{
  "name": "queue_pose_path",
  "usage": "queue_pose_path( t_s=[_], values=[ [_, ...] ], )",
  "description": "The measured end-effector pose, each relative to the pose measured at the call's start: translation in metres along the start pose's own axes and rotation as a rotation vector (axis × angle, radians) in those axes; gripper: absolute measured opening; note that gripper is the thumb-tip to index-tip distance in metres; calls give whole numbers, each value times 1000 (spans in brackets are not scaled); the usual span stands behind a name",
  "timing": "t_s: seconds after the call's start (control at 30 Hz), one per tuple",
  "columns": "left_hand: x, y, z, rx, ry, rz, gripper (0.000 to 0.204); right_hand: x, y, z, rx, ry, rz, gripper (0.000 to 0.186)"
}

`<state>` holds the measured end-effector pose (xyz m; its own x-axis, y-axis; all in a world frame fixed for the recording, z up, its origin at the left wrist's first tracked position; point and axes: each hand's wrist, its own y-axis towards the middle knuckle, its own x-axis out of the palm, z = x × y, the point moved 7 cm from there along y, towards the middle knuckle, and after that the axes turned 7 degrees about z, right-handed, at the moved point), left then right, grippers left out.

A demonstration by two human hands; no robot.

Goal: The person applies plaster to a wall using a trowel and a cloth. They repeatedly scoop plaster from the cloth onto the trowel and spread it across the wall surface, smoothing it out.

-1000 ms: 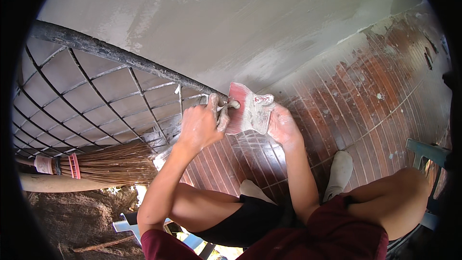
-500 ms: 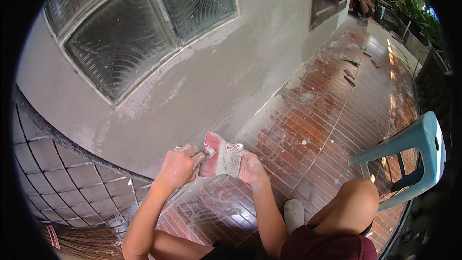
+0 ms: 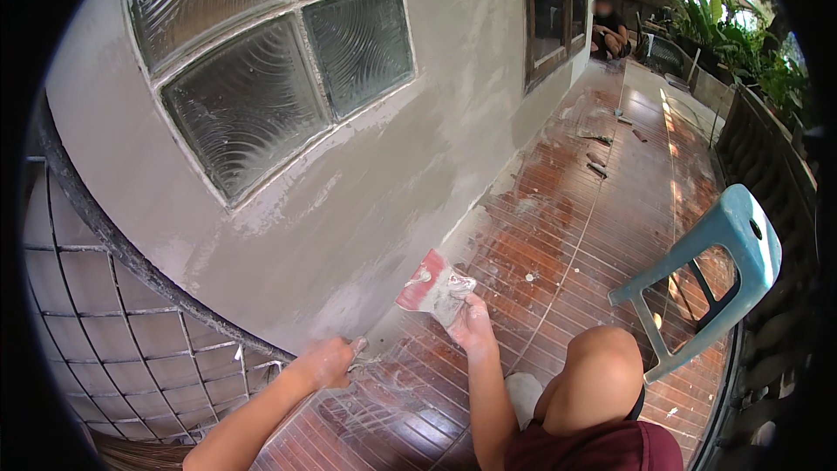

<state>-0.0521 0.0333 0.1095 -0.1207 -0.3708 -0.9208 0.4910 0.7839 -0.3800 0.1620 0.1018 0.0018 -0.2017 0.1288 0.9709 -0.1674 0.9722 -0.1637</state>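
My right hand [image 3: 471, 323] grips a wide red plastic putty scraper [image 3: 423, 281] by its putty-smeared end. Grey-white filler is caked on the scraper's face, with a small dab near its red edge. Down by the foot of the grey plastered wall [image 3: 366, 201], my left hand [image 3: 329, 363] is closed, its dusty fingers pointing toward the wall's lower edge. Something small and greyish shows at those fingertips, but I cannot make out what it is.
A blue plastic stool [image 3: 741, 244] stands at right on the dusty red tiled floor [image 3: 558, 235]. Metal grating [image 3: 113, 296] is at left, a glass-block window [image 3: 248, 113] above. Several small tools [image 3: 597, 166] lie farther along; another person [image 3: 610, 30] squats at the far end.
My left hand has left the scraper and moved down to the wall's foot. My right hand still holds the scraper, now tilted and slightly farther right. The view has shifted.
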Motion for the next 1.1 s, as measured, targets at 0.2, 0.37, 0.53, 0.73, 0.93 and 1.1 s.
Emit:
queue_pose_path(
  t_s=[0.2,0.37,0.53,0.73,0.93,1.1],
  values=[
    [89,-52,-11,104,-133,-27,41,-21,-22,72,142,-64,157,41],
    [150,-63,-34,17,-207,-212,35,16,-44,102,256,-40,-78,54],
    [186,-50,-39,170,-396,-273,28,36,-61,118,254,-82,-70,57],
    [199,-64,-17,250,-705,-438,26,56,-67,142,298,-36,-52,56],
    [215,-79,6,318,-987,-475,25,78,-64,173,335,-131,-119,51],
    [238,-85,11,231,-974,-476,25,61,-70,181,343,-93,-94,50]
  ],
)
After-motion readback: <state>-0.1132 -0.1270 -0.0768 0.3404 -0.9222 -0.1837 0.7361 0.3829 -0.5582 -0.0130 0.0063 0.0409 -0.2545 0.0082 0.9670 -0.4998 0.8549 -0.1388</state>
